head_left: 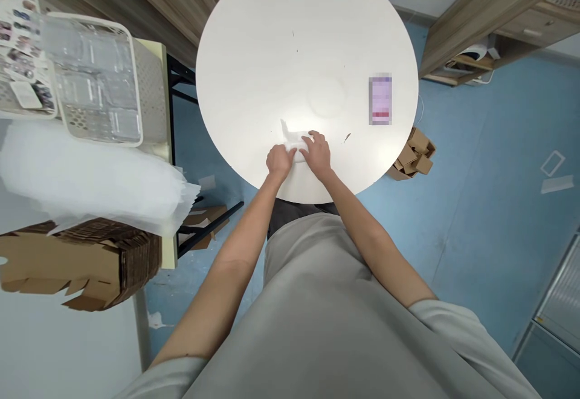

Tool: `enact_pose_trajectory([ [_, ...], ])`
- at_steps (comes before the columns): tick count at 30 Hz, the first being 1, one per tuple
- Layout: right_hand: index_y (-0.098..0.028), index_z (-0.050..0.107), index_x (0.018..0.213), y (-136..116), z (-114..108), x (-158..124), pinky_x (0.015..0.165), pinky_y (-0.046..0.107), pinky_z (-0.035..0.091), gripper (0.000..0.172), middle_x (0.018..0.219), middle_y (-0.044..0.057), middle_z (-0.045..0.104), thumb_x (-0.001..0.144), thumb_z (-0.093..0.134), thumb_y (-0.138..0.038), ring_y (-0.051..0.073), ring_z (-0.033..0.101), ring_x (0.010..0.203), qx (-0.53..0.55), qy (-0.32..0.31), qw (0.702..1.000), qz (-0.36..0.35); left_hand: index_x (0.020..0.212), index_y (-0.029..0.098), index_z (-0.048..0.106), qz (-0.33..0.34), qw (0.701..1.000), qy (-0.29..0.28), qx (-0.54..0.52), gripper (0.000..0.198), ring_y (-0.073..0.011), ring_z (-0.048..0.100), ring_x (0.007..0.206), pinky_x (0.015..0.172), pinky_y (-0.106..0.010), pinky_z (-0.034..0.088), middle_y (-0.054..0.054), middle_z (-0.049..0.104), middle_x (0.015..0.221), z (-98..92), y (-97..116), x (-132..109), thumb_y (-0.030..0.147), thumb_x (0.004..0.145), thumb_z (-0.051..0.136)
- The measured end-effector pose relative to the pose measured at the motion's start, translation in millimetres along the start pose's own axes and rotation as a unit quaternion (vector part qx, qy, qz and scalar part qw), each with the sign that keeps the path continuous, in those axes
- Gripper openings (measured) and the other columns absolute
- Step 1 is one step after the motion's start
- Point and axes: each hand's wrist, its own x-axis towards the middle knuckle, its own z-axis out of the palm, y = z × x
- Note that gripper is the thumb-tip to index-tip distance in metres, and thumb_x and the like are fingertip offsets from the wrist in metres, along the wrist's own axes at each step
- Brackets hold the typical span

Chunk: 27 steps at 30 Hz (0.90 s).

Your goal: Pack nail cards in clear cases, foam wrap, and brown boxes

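Near the front edge of a white round table (263, 54), a white packing foam sheet (296, 137) lies folded into a small bundle, with one thin corner standing up at its far left. My left hand (280, 161) grips the bundle's left end, fingers curled and thumb pressed inward. From the other side, my right hand (318, 153) holds the right end with bent fingers, its thumb close to the left one. Whatever is inside the sheet, if anything, is hidden.
A blurred pinkish rectangle (380, 100) lies on the table's right. The left shelf bears a basket of clear plastic boxes (97, 78), a pile of white sheets (90, 172) and stacked flat cardboard (81, 260). A carton of cardboard pieces (413, 154) stands on the floor at right.
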Motion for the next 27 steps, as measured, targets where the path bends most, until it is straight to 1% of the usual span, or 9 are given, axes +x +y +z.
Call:
enact_pose_trajectory([
  [2, -0.019, 0.067, 0.154, -0.7, 0.4, 0.2, 0.133, 0.054, 0.045, 0.043, 0.172, 0.016, 0.053, 0.116, 0.049, -0.028, 0.033, 0.042, 0.166, -0.001, -0.002, 0.999, -0.035, 0.138, 0.018, 0.068, 0.049, 0.997, 0.064, 0.002, 0.049, -0.0446, 0.061, 0.142, 0.113, -0.06, 0.054, -0.024, 0.07, 0.142, 5.4, 5.8, -4.6, 0.053, 0.106, 0.058],
  [4, -0.019, 0.066, 0.155, 2.7, 0.6, -2.7, 0.136, 0.054, 0.041, 0.044, 0.17, 0.015, 0.057, 0.115, 0.048, -0.024, 0.03, 0.041, 0.168, 0.011, -0.016, 0.998, -0.066, 0.152, 0.018, 0.061, 0.134, 0.988, 0.07, -0.003, 0.05, -0.0416, 0.053, 0.154, 0.125, -0.06, 0.047, -0.023, 0.064, 0.156, 7.1, 9.4, -8.9, 0.043, 0.109, 0.054],
  [6, -0.017, 0.06, 0.161, 9.1, 0.3, -7.7, 0.137, 0.055, 0.039, 0.048, 0.172, 0.016, 0.056, 0.115, 0.047, -0.024, 0.029, 0.042, 0.169, 0.024, -0.031, 0.995, -0.093, 0.158, 0.018, 0.057, 0.211, 0.977, 0.017, 0.002, 0.053, -0.0386, 0.049, 0.159, 0.132, -0.059, 0.041, -0.021, 0.06, 0.162, 4.8, 8.6, -12.6, 0.033, 0.107, 0.051],
  [9, -0.013, 0.05, 0.169, 19.4, -1.5, -16.2, 0.137, 0.057, 0.038, 0.06, 0.179, 0.019, 0.046, 0.111, 0.057, -0.03, 0.033, 0.039, 0.171, 0.028, -0.053, 0.99, -0.128, 0.166, 0.015, 0.049, 0.262, 0.962, -0.067, 0.034, 0.07, -0.0396, 0.044, 0.165, 0.136, -0.062, 0.035, -0.022, 0.05, 0.174, -3.6, -1.0, -18.1, 0.026, 0.098, 0.058],
  [12, -0.013, 0.045, 0.172, 25.1, -3.4, -21.9, 0.137, 0.06, 0.036, 0.075, 0.181, 0.021, 0.041, 0.104, 0.071, -0.029, 0.036, 0.036, 0.172, 0.013, -0.074, 0.986, -0.147, 0.173, 0.017, 0.04, 0.282, 0.951, -0.108, 0.067, 0.088, -0.0408, 0.033, 0.171, 0.139, -0.065, 0.027, -0.018, 0.037, 0.183, -11.1, -13.1, -22.9, 0.021, 0.089, 0.065],
  [15, -0.011, 0.045, 0.172, 25.9, -4.7, -22.5, 0.137, 0.059, 0.037, 0.074, 0.181, 0.022, 0.041, 0.103, 0.069, -0.023, 0.037, 0.038, 0.171, -0.003, -0.09, 0.984, -0.153, 0.174, 0.016, 0.041, 0.287, 0.947, -0.119, 0.085, 0.088, -0.0384, 0.032, 0.172, 0.139, -0.062, 0.028, -0.017, 0.035, 0.185, -12.8, -18.3, -23.8, 0.014, 0.089, 0.063],
  [22, -0.01, 0.051, 0.168, 26.8, -16.9, -12.7, 0.131, 0.06, 0.044, 0.07, 0.177, 0.024, 0.046, 0.108, 0.067, -0.042, 0.04, 0.048, 0.164, -0.002, -0.138, 0.977, -0.165, 0.167, 0.014, 0.054, 0.267, 0.951, -0.133, 0.081, 0.079, -0.0388, 0.043, 0.167, 0.138, -0.057, 0.035, -0.017, 0.046, 0.178, -17.1, -17.3, -15.7, 0.027, 0.091, 0.07],
  [25, -0.008, 0.06, 0.159, 20.3, -23.5, -14.5, 0.129, 0.059, 0.047, 0.062, 0.171, 0.025, 0.055, 0.111, 0.062, -0.047, 0.04, 0.052, 0.161, -0.001, -0.132, 0.976, -0.174, 0.163, 0.018, 0.059, 0.248, 0.958, -0.128, 0.066, 0.07, -0.037, 0.046, 0.166, 0.136, -0.057, 0.038, -0.013, 0.055, 0.173, -26.0, -20.8, -16.9, 0.033, 0.095, 0.067],
  [27, -0.007, 0.064, 0.153, 10.6, -26.1, -20.5, 0.13, 0.056, 0.046, 0.055, 0.168, 0.025, 0.058, 0.113, 0.059, -0.044, 0.039, 0.053, 0.16, -0.003, -0.119, 0.976, -0.18, 0.16, 0.019, 0.062, 0.236, 0.962, -0.118, 0.063, 0.065, -0.0362, 0.049, 0.164, 0.135, -0.057, 0.04, -0.012, 0.06, 0.169, -32.1, -21.7, -19.6, 0.033, 0.096, 0.065],
])
